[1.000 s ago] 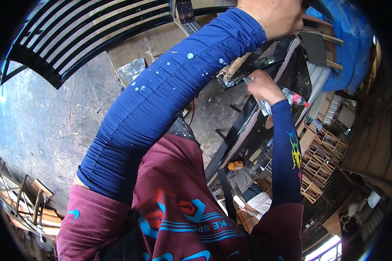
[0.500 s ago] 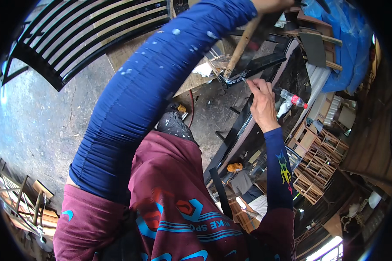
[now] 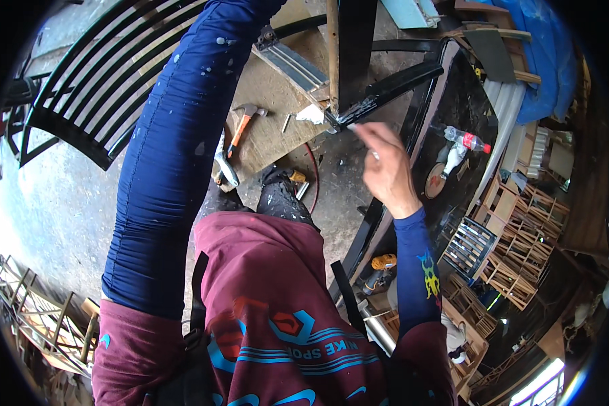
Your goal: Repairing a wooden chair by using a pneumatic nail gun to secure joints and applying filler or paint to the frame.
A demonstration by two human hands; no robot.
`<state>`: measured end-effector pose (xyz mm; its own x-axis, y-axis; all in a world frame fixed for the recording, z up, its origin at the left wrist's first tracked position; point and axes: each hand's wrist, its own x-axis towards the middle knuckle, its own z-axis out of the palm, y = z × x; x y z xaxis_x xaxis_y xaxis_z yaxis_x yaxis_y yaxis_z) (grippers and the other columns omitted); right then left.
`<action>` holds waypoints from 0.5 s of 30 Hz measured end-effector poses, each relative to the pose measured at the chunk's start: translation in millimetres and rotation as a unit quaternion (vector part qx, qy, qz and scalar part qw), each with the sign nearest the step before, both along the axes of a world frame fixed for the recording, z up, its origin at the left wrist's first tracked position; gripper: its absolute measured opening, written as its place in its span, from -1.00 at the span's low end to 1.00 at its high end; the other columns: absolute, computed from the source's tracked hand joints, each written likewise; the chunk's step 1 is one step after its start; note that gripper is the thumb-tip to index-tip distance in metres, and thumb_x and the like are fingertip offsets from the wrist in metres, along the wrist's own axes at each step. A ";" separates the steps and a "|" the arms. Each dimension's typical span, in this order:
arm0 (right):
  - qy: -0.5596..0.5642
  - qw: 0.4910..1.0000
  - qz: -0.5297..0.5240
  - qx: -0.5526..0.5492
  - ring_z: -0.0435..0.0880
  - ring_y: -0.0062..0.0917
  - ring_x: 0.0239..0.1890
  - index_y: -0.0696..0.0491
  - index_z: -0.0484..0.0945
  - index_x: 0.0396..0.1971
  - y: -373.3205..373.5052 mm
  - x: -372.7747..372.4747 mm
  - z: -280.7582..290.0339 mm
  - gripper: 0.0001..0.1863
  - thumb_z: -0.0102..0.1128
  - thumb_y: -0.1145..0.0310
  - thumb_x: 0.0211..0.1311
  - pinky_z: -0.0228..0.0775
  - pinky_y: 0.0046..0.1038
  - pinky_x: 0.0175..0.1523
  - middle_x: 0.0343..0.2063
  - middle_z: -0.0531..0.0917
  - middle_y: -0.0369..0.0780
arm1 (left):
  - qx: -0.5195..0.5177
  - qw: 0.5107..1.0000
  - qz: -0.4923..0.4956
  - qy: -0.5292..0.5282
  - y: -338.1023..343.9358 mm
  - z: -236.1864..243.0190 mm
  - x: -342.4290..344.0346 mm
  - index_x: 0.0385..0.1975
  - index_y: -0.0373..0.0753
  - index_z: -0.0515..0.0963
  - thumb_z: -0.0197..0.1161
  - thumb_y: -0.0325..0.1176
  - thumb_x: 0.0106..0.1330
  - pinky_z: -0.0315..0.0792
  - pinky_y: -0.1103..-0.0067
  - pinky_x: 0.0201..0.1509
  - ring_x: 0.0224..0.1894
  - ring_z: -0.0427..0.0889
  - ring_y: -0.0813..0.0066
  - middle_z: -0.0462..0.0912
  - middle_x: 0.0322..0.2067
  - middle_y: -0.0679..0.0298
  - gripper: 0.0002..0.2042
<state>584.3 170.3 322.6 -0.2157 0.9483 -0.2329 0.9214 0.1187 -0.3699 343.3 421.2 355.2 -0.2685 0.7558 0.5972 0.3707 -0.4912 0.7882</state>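
Note:
My right hand point(image 3: 389, 169) is closed in a pinch, fingers pointing at the corner joint of a black wooden frame piece point(image 3: 402, 86). Something small and pale shows at its fingertips; I cannot make out its kind. Whitish, wet-looking smears cover the joint. A bare wooden stick point(image 3: 333, 57) and a wide black board point(image 3: 355, 47) rise from that corner. My left arm, in a blue sleeve, reaches past the upper edge, so its hand is out of sight. Below the joint lies a crumpled white scrap point(image 3: 311, 114).
A claw hammer point(image 3: 240, 128) with an orange handle lies on a plywood board point(image 3: 274, 139). A black slatted panel point(image 3: 108, 74) stands at left. On the black surface at right are a clear plastic bottle point(image 3: 468, 140), a white bottle point(image 3: 455, 159) and a round lid point(image 3: 435, 181).
My left hand has gone out past the upper edge as that arm swung left, uncovering the hammer and plywood. The stick now stands more upright. My right hand has shifted slightly left and down.

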 end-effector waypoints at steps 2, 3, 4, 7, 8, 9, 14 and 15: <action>-0.115 0.980 0.059 0.150 0.49 -0.23 0.12 0.07 0.56 0.21 5.3 14.1 -1.7 -0.33 0.16 0.71 -0.05 0.35 -0.19 0.23 0.13 0.55 -0.21 | -0.019 1.000 0.004 0.014 4.9 1.5 -2.7 -0.07 -0.29 0.50 0.50 -0.39 0.07 0.54 0.23 0.01 -0.07 0.65 -0.04 0.58 -0.15 -0.06 -0.57; -0.169 0.960 0.120 0.189 0.45 -0.29 0.14 0.00 0.53 0.25 9.1 25.6 -2.2 -0.36 0.19 0.61 0.06 0.26 -0.09 0.27 0.14 0.53 -0.26 | -0.034 0.999 -0.019 0.004 4.6 3.5 -4.5 -0.06 -0.29 0.51 0.50 -0.39 0.07 0.54 0.25 0.01 -0.08 0.65 -0.02 0.58 -0.15 -0.06 -0.57; -0.168 0.959 0.120 0.192 0.45 -0.29 0.14 0.00 0.53 0.25 15.7 34.7 -5.0 -0.36 0.19 0.61 0.06 0.26 -0.09 0.27 0.14 0.53 -0.26 | -0.047 0.998 -0.035 -0.005 5.1 5.6 -10.0 -0.05 -0.30 0.51 0.50 -0.39 0.08 0.54 0.27 0.01 -0.08 0.65 0.00 0.58 -0.15 -0.05 -0.56; -0.214 0.909 0.260 0.246 0.41 -0.38 0.14 -0.07 0.53 0.26 31.4 55.9 -17.1 -0.49 0.10 0.40 0.28 0.21 -0.03 0.32 0.16 0.51 -0.31 | -0.023 0.999 -0.038 -0.008 10.4 1.2 -7.9 -0.06 -0.33 0.52 0.51 -0.36 0.08 0.54 0.30 -0.01 -0.12 0.65 0.06 0.58 -0.18 -0.03 -0.55; -0.214 0.908 0.262 0.247 0.41 -0.38 0.14 -0.07 0.53 0.26 36.1 62.0 -21.3 -0.49 0.10 0.40 0.28 0.21 -0.03 0.32 0.16 0.51 -0.31 | -0.011 0.999 -0.037 0.003 10.9 0.4 -5.6 -0.07 -0.34 0.52 0.52 -0.34 0.08 0.53 0.30 -0.02 -0.13 0.65 0.08 0.58 -0.20 -0.02 -0.56; -0.210 0.908 0.271 0.241 0.43 -0.36 0.14 -0.06 0.54 0.26 40.2 67.6 -25.5 -0.43 0.13 0.48 0.17 0.21 -0.06 0.33 0.16 0.53 -0.30 | -0.005 0.999 -0.035 0.012 13.4 0.4 -3.5 -0.10 -0.34 0.52 0.51 -0.33 0.09 0.53 0.30 -0.03 -0.14 0.64 0.10 0.59 -0.23 0.01 -0.57; -0.164 0.928 0.297 0.157 0.44 -0.38 0.09 0.00 0.63 0.15 53.8 61.4 -23.7 -0.49 0.17 0.50 0.13 0.21 -0.15 0.26 0.09 0.59 -0.34 | 0.012 0.998 -0.025 0.051 12.9 2.7 -10.8 -0.12 -0.34 0.52 0.51 -0.31 0.09 0.52 0.31 -0.03 -0.15 0.63 0.11 0.59 -0.24 0.03 -0.58; -0.151 0.934 0.296 0.133 0.47 -0.39 0.09 0.02 0.72 0.02 62.3 52.5 -9.5 -0.55 0.19 0.52 0.07 0.22 -0.19 0.20 0.05 0.64 -0.33 | 0.008 0.998 -0.025 0.062 9.7 3.9 -9.1 -0.12 -0.34 0.52 0.51 -0.31 0.09 0.52 0.31 -0.04 -0.16 0.63 0.12 0.59 -0.25 0.04 -0.59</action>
